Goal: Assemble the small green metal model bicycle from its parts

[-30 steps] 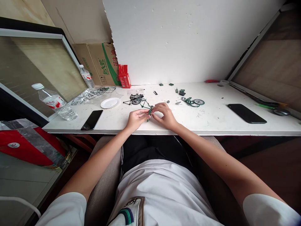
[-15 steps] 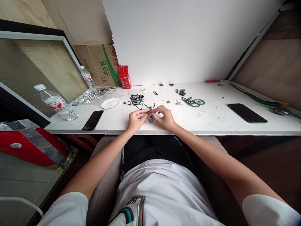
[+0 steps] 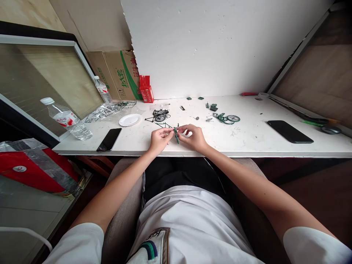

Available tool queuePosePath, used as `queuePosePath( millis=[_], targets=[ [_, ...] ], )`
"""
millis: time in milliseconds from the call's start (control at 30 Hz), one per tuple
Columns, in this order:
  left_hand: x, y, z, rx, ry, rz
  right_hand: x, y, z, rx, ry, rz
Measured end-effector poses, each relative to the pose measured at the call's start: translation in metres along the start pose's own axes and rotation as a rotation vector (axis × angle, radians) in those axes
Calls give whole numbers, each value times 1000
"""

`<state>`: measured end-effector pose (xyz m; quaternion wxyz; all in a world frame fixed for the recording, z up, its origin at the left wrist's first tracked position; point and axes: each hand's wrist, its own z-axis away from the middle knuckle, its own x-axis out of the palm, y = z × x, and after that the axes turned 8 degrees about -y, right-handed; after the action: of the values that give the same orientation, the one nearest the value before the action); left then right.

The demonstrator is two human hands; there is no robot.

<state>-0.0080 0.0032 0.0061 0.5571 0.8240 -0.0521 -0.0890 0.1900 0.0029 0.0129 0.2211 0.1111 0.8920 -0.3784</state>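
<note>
You have a dark green model part (image 3: pixel 176 135) over a white bench (image 3: pixel 247 141); black phones (image 3: pixel 109 139) lie either side, by a red carton (image 3: pixel 146 91).

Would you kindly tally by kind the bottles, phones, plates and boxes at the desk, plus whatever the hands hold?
Water bottles: 2
Phones: 2
Paper plates: 1
Cardboard boxes: 1
Red cartons: 1
Green model piece, held by left hand and right hand: 1
Total: 8
</note>
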Motion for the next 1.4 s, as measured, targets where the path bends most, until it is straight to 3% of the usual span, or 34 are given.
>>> queuePosePath(
  millis=[167,500,867,1133,1400],
  targets=[
    [-1,1,-1,-37,-22,13,0,-2,-1,146,-72,-151],
    [-4,0,-1,-38,-57,8,-1,5,-4,194,-112,-352],
    [-6,-3,2,-6,-86,-47,-2,6,-2,196,-66,-311],
    [-5,1,4,91,-206,-64,-4,5,-1,194,-8,-216],
    [-1,2,7,59,-161,-65,-2,5,-1,177,12,-205]
  ],
)
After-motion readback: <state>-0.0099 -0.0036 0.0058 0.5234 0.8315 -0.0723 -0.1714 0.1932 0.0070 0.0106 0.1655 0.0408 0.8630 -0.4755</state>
